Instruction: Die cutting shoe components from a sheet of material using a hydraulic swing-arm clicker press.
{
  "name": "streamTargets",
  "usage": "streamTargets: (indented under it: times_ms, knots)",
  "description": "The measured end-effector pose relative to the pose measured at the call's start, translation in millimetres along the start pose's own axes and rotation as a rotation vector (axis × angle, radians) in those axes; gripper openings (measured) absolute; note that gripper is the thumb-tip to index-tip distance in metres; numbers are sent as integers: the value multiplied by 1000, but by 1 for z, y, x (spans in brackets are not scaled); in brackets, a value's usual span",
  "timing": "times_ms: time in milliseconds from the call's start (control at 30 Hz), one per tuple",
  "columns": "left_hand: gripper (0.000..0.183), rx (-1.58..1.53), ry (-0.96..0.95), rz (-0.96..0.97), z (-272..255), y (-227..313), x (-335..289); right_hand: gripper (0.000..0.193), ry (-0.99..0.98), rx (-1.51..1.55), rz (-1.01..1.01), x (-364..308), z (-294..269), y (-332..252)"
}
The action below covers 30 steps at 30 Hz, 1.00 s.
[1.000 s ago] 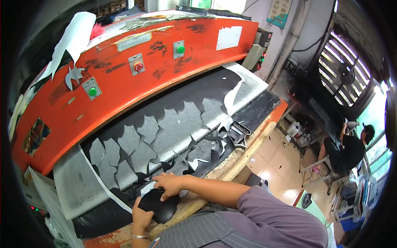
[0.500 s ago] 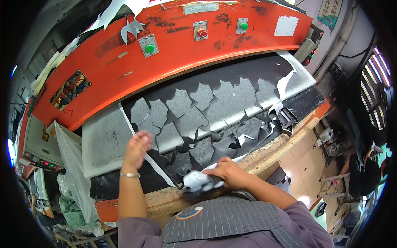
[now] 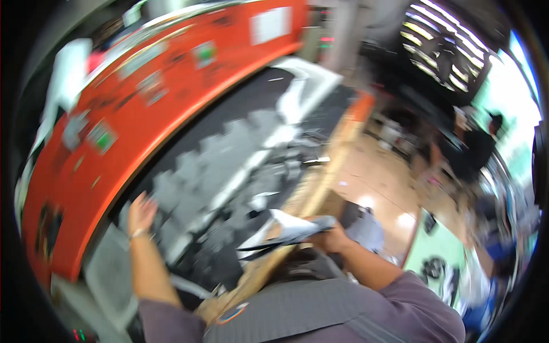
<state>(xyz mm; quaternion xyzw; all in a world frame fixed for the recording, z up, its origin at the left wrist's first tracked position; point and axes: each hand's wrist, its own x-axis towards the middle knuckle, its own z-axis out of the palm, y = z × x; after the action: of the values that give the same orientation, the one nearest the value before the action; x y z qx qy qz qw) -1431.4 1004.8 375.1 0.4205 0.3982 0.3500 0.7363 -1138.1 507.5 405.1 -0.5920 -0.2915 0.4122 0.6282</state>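
Observation:
The view is smeared by motion. My right hand (image 3: pixel 331 235) is closed on a bunch of cut sheet pieces (image 3: pixel 296 228), white and grey with a dark strip, held over the front edge of the press table. My left hand (image 3: pixel 143 212) reaches out at the left with its fingers apart and nothing in it, beside the grey cut-out sheet (image 3: pixel 214 154) on the pale board. Jagged outlines run along the sheet's far side. Dark scraps (image 3: pixel 280 166) lie along the near side of the board.
A red press beam (image 3: pixel 171 86) with green buttons spans the far side. The worn wooden table edge (image 3: pixel 311 191) runs diagonally before me. At right are a light green table (image 3: pixel 413 243) with dark pieces and a person in dark clothes (image 3: pixel 476 150).
The view has swung to the right, showing more of the floor and green table. The bunch of pieces has risen in my right hand. My left hand stays free, now farther left in view.

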Motion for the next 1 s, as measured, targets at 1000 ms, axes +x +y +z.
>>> streamTargets:
  times_ms: [1000]
  knots:
    - [36,1445,277,644,32,-25,-28,32,-590,-518,2,64,136,-11]
